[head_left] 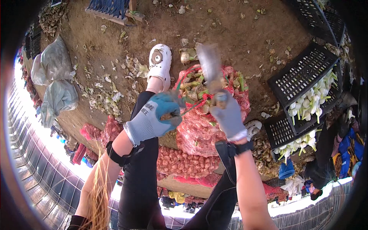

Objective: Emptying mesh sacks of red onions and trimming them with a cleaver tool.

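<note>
My right hand (229, 119), in a grey glove, is closed round the handle of a knife with a broad blade (209, 63). The blade is smeared by motion and points away from me, over an open red mesh sack (199, 132). My left hand (155, 117), in a blue and grey glove, is curled closed left of the sack's mouth; what its fingers hold is too blurred to make out. Bulbs with cut green stems (193, 86) fill the sack's mouth, and a green cord runs near my left hand. One more bulb (188, 56) lies on the dirt beyond the sack.
Black crates (303, 73) of white peeled bulbs (312, 99) stand at the right. Full mesh sacks (188, 163) lie close to me. Plastic bags (57, 63) sit at the left. Peelings litter the dirt floor (230, 30). Another person (322, 165) is at the lower right.
</note>
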`<state>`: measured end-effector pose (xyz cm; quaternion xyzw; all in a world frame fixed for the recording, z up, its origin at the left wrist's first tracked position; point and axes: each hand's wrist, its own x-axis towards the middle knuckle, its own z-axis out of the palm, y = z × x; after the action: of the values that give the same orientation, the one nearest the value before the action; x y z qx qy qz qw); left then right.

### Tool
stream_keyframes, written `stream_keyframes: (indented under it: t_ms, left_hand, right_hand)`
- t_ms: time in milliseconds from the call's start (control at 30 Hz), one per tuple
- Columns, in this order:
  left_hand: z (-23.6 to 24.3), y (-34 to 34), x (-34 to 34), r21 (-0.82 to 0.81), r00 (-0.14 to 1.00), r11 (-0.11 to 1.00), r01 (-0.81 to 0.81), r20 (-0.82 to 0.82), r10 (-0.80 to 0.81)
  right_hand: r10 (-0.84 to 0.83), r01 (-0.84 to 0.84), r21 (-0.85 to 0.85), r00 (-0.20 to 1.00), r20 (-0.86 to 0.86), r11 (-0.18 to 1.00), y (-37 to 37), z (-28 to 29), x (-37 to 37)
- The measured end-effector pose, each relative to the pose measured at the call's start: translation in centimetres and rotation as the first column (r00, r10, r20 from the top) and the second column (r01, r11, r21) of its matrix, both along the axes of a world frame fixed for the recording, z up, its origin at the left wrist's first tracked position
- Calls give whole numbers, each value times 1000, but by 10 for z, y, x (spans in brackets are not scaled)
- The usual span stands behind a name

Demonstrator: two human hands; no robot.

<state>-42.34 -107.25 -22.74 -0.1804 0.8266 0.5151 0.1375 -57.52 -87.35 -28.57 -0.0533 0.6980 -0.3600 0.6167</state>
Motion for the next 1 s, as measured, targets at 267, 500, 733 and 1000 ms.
stream_keyframes:
  t_ms: [267, 500, 733, 1000]
  left_hand:
    - [-34, 25, -15, 162, 924, 956, 244, 259, -280]
    - [-77, 56, -53, -82, 697, 705, 704, 267, -665]
    - [-50, 72, -26, -184, 528, 495, 849, 271, -805]
    - [12, 89, -23, -109, 585, 597, 795, 397, -707]
  right_hand:
    - [-106, 116, 107, 990, -92, 987, 92, 40, 0]
    - [-631, 596, 208, 725, 275, 776, 140, 127, 26]
    - [-507, 479, 172, 838, 201, 861, 141, 108, 26]
    - [237, -206, 194, 960, -148, 959, 130, 102, 24]
